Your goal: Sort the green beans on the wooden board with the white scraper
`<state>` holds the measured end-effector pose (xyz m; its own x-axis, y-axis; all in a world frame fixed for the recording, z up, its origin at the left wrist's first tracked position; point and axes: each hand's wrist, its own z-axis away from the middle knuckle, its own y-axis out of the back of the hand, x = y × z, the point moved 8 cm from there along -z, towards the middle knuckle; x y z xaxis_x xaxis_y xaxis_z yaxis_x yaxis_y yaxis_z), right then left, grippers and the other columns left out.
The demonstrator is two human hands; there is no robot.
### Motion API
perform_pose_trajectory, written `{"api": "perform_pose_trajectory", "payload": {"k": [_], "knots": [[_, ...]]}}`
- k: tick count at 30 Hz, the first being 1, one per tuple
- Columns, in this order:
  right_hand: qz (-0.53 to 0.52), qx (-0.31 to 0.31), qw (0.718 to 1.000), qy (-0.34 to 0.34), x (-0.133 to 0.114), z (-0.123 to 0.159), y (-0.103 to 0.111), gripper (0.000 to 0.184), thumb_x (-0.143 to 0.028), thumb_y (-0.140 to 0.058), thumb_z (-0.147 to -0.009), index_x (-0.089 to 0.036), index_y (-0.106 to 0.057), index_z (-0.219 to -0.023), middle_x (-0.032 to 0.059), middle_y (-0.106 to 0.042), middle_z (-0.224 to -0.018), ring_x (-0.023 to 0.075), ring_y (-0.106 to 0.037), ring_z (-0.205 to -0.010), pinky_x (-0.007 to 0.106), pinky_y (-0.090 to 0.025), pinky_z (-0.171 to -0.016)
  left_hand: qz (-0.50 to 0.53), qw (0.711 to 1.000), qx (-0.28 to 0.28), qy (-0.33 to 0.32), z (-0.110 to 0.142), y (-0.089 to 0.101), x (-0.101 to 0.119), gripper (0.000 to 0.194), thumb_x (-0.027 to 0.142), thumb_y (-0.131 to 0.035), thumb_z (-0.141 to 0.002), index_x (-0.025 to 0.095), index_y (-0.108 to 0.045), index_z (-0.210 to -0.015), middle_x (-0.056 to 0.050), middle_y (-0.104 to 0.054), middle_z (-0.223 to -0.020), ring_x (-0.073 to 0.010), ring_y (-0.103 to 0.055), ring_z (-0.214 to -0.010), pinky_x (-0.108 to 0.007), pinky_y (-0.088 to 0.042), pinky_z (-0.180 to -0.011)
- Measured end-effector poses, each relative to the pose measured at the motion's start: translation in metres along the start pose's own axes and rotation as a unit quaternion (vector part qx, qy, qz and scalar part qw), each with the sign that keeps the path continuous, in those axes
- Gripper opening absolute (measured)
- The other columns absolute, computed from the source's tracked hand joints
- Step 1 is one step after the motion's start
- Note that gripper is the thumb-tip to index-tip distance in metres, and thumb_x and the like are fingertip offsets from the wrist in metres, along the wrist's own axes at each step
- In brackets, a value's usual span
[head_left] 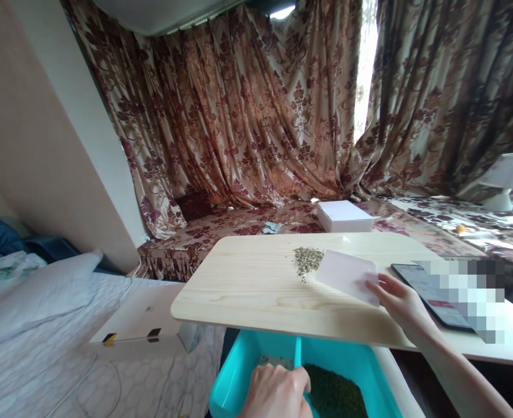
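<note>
White card (343, 274) in right fingers (380, 290) sits beside loose grains (307, 259).

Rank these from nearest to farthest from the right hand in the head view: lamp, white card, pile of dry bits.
1. White card: held in the right hand.
2. Pile of dry bits: on the tabletop, left of the card.
3. Lamp: beyond the tabletop, far right.

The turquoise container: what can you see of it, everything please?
The open-topped turquoise container looks plastic, with a divider making two compartments. It sits below the near edge of the pale tabletop. The right compartment holds a dark, loose-looking heap; the left shows pale bits. The left hand is at the divider, seemingly gripping it. The container's near end is out of frame.
</note>
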<state>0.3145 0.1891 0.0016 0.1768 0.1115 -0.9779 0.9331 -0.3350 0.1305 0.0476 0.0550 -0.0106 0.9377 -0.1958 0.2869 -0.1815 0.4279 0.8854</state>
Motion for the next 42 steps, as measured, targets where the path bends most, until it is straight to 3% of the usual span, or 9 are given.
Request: {"api": "perform_pose_trajectory", "payload": {"k": [7, 19, 23, 30, 37, 42], "knots": [[0.0, -0.019, 1.0, 0.002, -0.011, 0.0, -0.026, 0.027, -0.042, -0.068, -0.061, -0.022, -0.068, -0.079, 0.0081, -0.078, -0.078, 0.027, -0.072, -0.073, 0.031, -0.053, -0.053, -0.014, 1.0, -0.003, -0.02, -0.003, -0.002, 0.013, 0.044, 0.02, -0.039, -0.077, 0.024, -0.066, -0.111, -0.011, -0.07, -0.101, -0.0298, -0.062, -0.099, -0.043, -0.044, -0.088], [0.024, -0.025, 0.999, -0.007, -0.004, -0.004, -0.033, 0.023, -0.036, -0.065, -0.063, -0.02, -0.068, -0.078, 0.0077, -0.078, -0.079, 0.0257, -0.072, -0.073, 0.03, -0.054, -0.057, -0.017, 0.999, -0.013, -0.033, -0.005, -0.004, 0.019, 0.044, 0.02, -0.039, -0.076, 0.023, -0.066, -0.111, -0.013, -0.07, -0.1, -0.0318, -0.063, -0.097, -0.046, -0.045, -0.087], [0.03, -0.035, 0.999, -0.005, -0.006, -0.002, -0.033, 0.023, -0.038, -0.065, -0.063, -0.02, -0.068, -0.078, 0.008, -0.077, -0.077, 0.0245, -0.071, -0.067, 0.03, -0.054, -0.055, -0.015, 0.999, -0.01, -0.028, -0.004, -0.004, 0.016, 0.044, 0.021, -0.039, -0.077, 0.024, -0.065, -0.111, -0.011, -0.07, -0.101, -0.0307, -0.062, -0.099, -0.045, -0.044, -0.088], [0.023, -0.024, 0.999, 0.01, -0.013, 0.0, -0.031, 0.023, -0.037, -0.066, -0.064, -0.021, -0.069, -0.08, 0.0087, -0.077, -0.081, 0.0256, -0.072, -0.075, 0.03, -0.054, -0.057, -0.01, 1.0, -0.012, 0.003, 0.001, 0.0, 0.004, 0.045, 0.02, -0.039, -0.077, 0.026, -0.064, -0.114, -0.01, -0.069, -0.104, -0.0301, -0.06, -0.103, -0.044, -0.042, -0.09], [-0.011, -0.037, 0.999, 0.017, -0.008, -0.005, -0.044, 0.024, -0.037, -0.064, -0.064, -0.02, -0.065, -0.082, 0.0086, -0.077, -0.082, 0.0252, -0.073, -0.077, 0.03, -0.055, -0.058, 0.004, 1.0, 0.027, 0.012, 0.005, 0.005, -0.006, 0.044, 0.021, -0.039, -0.078, 0.026, -0.066, -0.112, -0.008, -0.07, -0.104, -0.0285, -0.061, -0.101, -0.042, -0.043, -0.089], [-0.003, -0.045, 0.999, 0.022, -0.011, -0.004, -0.045, 0.022, -0.036, -0.063, -0.064, -0.02, -0.065, -0.08, 0.0083, -0.077, -0.079, 0.0252, -0.073, -0.078, 0.031, -0.055, -0.062, 0.01, 0.999, 0.016, 0.027, 0.004, 0.004, -0.011, 0.044, 0.019, -0.039, -0.078, 0.028, -0.066, -0.111, -0.007, -0.069, -0.105, -0.0277, -0.06, -0.103, -0.042, -0.042, -0.091]]}}
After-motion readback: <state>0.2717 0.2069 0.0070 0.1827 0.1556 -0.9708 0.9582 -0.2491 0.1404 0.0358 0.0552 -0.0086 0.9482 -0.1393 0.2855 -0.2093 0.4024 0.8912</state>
